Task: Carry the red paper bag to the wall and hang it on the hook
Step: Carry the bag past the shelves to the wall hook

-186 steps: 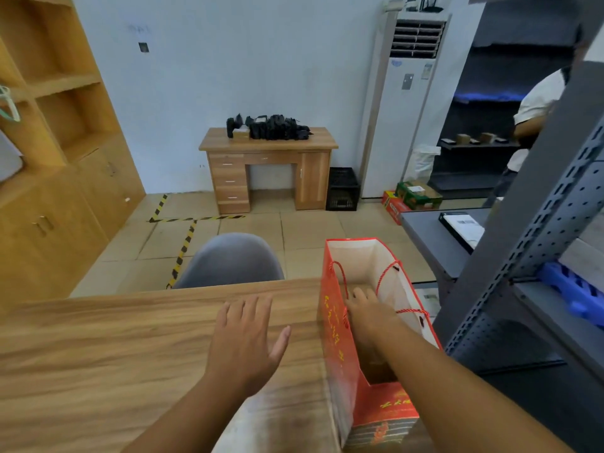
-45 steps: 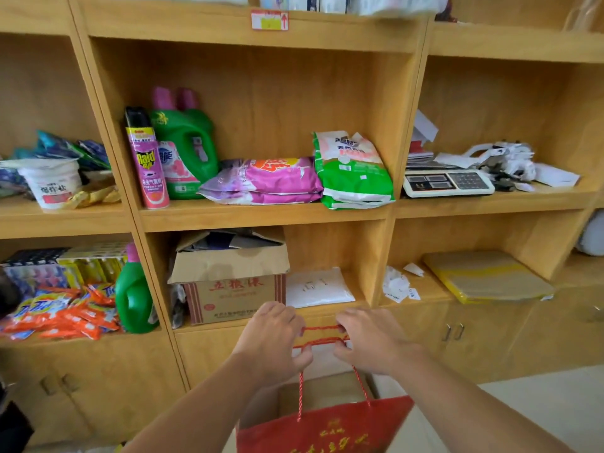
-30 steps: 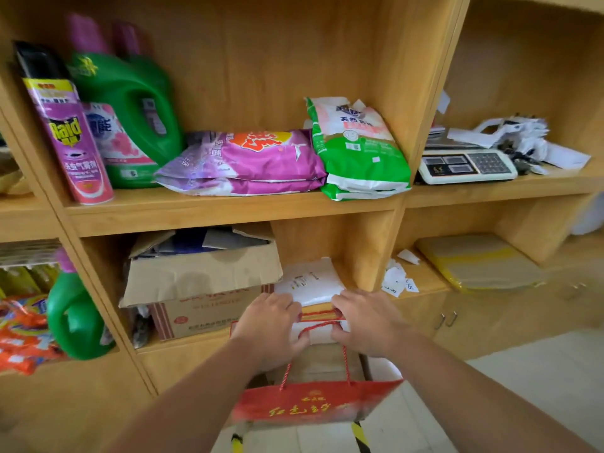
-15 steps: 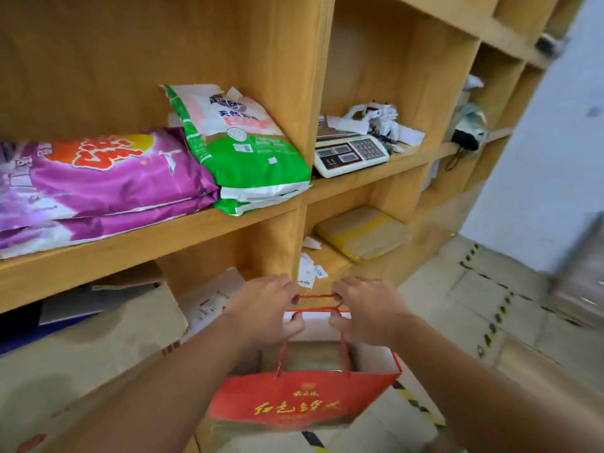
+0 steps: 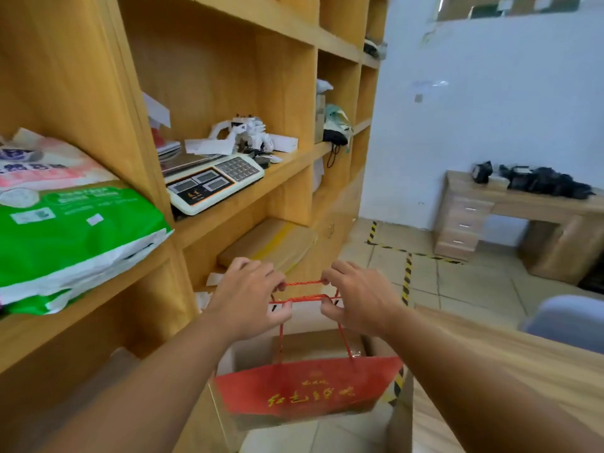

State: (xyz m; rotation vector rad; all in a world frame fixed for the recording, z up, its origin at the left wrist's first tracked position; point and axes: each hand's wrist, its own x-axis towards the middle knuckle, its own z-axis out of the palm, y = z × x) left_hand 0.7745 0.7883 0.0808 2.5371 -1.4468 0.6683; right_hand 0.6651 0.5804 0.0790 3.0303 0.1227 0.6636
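Note:
The red paper bag [image 5: 304, 387] with gold lettering hangs in the air in front of me, low in the middle of the view. Its two red cord handles [image 5: 302, 291] are stretched level between my hands. My left hand [image 5: 251, 295] grips the cords at their left end and my right hand [image 5: 354, 299] grips them at the right end. Both fists are closed around the cords. The bag's mouth is open and something brown lies inside. The white wall [image 5: 490, 109] stands ahead on the right. I cannot make out a hook on it.
A tall wooden shelf unit [image 5: 284, 93] fills the left side, holding a green and white bag [image 5: 65, 230], a weighing scale [image 5: 212, 183] and papers. A wooden desk [image 5: 523, 220] stands by the far wall. A grey chair back [image 5: 565, 322] and a wooden tabletop [image 5: 490, 361] are at right.
The view has swung right along the shelves, bringing the white wall and desk into sight. Both hands still hold the bag's cords, as before.

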